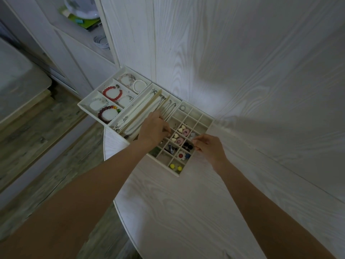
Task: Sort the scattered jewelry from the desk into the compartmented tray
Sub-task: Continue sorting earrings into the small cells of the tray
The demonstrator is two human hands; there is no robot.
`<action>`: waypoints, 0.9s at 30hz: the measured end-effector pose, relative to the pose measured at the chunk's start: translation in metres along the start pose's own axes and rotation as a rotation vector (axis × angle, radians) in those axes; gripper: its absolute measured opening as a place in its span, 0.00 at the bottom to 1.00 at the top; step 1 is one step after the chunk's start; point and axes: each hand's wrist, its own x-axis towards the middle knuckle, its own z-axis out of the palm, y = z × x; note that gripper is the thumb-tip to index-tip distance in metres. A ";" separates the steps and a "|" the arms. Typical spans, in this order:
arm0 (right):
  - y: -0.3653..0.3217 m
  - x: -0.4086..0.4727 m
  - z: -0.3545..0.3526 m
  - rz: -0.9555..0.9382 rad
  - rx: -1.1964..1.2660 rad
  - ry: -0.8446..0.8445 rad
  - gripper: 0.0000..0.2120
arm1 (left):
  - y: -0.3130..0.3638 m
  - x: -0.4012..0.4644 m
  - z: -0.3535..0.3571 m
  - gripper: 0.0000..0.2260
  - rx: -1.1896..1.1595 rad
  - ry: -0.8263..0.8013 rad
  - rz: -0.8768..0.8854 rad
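Desk (186, 212): pale wood-grain top, rounded edge at 7 o'clock; bare in its near part.

Grid tray (202, 119): cream, many small square cells, set near frame centre. Far cells at 12 o'clock mostly bare; one far corner cell holds a ring (182, 108). Middle cells hold cream heart pieces (182, 128) and pink spiral pieces (186, 132). Near cells hold dark beads (187, 146), a white flower piece with red centre (181, 155), and yellow balls (175, 167) in the nearest cell at 6 o'clock.

Necklace tray (141, 107): long channels, touching the grid tray at its 9 o'clock side; thin silver chains (164, 105) lie along them.

Bracelet tray (87, 101): further out at 10 o'clock, overhanging the desk edge. Contents: red bead bracelet (112, 93), white pearl bracelet (139, 86), dark red bracelet with coloured beads (107, 114), pale translucent bracelets.

Surroundings: cabinet panels behind; wooden floor (37, 137) at 8 o'clock. No legible writing.

Left hand (154, 128): arm extended from 7 o'clock, palm down, covering the seam between necklace and grid trays; fingers curled together, tips at a grid cell; whether they hold anything cannot be told.

Right hand (209, 146): arm from 5 o'clock, at the grid tray's 3 o'clock rim; fingertips pinched together, anything held too small to make out.
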 end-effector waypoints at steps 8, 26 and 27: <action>0.001 0.000 0.000 -0.008 -0.037 0.007 0.03 | -0.025 -0.005 -0.013 0.10 -0.013 0.092 0.153; 0.002 0.001 0.001 -0.007 -0.038 0.018 0.03 | -0.018 -0.002 -0.014 0.19 0.502 -0.199 0.323; 0.002 0.001 0.001 -0.005 -0.039 0.020 0.03 | -0.017 -0.002 -0.014 0.19 0.503 -0.201 0.322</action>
